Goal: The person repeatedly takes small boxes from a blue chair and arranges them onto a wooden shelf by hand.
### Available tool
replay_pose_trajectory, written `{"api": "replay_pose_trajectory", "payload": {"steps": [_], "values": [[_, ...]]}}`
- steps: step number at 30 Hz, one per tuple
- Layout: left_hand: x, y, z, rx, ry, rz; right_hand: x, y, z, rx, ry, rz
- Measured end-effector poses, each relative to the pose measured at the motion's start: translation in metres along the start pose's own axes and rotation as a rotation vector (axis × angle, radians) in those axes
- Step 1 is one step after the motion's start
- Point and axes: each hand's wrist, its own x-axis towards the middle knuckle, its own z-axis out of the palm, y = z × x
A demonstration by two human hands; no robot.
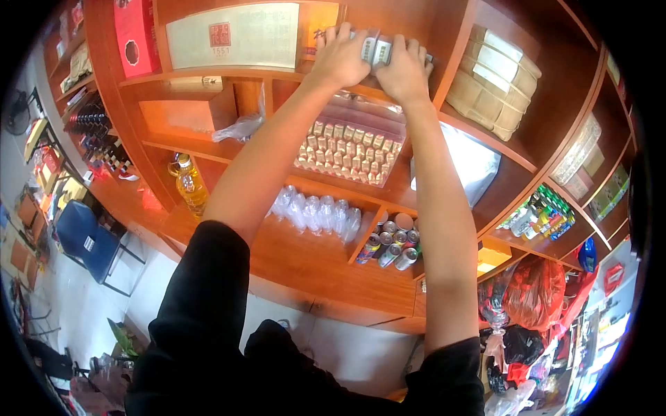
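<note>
Both my arms reach up to an upper shelf of a wooden cabinet. My left hand (341, 59) is closed around the left side of a small white box (368, 48) with greenish print. My right hand (406, 73) grips a similar white box (382, 52) from the right, its fingers bent over the far side. The two boxes stand side by side between my thumbs, their ends facing me. My fingers cover most of them. Just left of my left hand, a yellow box (320, 21) stands on the same shelf.
A large pale box (232, 36) and a red box (135, 38) share the upper shelf. Below are gold-wrapped packets (350, 152), plastic bottles or cups (316, 213), and cans (399, 239). An oil bottle (189, 184) stands left, a tied paper bundle (492, 83) right. A blue chair (87, 232) is behind left.
</note>
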Motion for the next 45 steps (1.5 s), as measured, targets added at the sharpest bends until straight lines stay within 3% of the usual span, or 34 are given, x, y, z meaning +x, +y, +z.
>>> {"api": "replay_pose_trajectory", "payload": {"steps": [8, 10, 15, 16, 17, 19, 25, 29, 30, 34, 37, 39, 43, 45], "values": [[-0.001, 0.000, -0.008, -0.057, 0.172, 0.118, 0.007, 0.006, 0.008, -0.102, -0.044, 0.087], [-0.004, 0.008, -0.018, -0.261, 0.261, 0.132, 0.004, 0.005, 0.005, -0.156, -0.031, 0.056], [-0.002, 0.009, -0.020, -0.411, 0.322, 0.180, 0.004, 0.007, 0.006, -0.216, -0.034, 0.011], [-0.002, 0.010, -0.022, -0.395, 0.317, 0.162, -0.002, 0.003, 0.006, -0.257, 0.225, -0.076], [-0.003, 0.011, -0.025, -0.377, 0.313, 0.146, -0.003, 0.000, 0.003, -0.260, 0.221, -0.069], [-0.004, 0.010, -0.026, -0.494, 0.168, 0.136, -0.001, -0.002, -0.004, -0.091, 0.054, 0.007], [0.001, 0.007, -0.016, -0.424, 0.185, 0.138, -0.004, -0.011, -0.014, -0.105, 0.029, 0.013], [0.000, 0.014, -0.023, -0.465, 0.096, 0.097, -0.004, -0.010, -0.014, -0.096, 0.000, 0.033], [0.001, 0.014, -0.027, -0.354, -0.046, 0.039, -0.004, -0.010, -0.015, -0.100, 0.000, 0.037], [0.001, 0.012, -0.021, -0.403, -0.039, 0.035, -0.005, -0.009, -0.013, -0.092, 0.011, 0.030], [0.004, 0.007, -0.021, -0.431, -0.011, 0.171, -0.005, -0.006, -0.009, -0.082, 0.050, 0.005], [0.004, 0.014, -0.032, -0.279, -0.333, -0.118, -0.005, -0.005, -0.007, -0.082, 0.068, -0.012], [0.006, 0.010, -0.027, -0.302, -0.204, -0.022, 0.001, -0.007, -0.012, -0.104, 0.055, -0.006], [0.003, 0.010, -0.026, -0.406, 0.019, 0.034, -0.002, -0.012, -0.019, -0.051, 0.015, 0.009]]}}
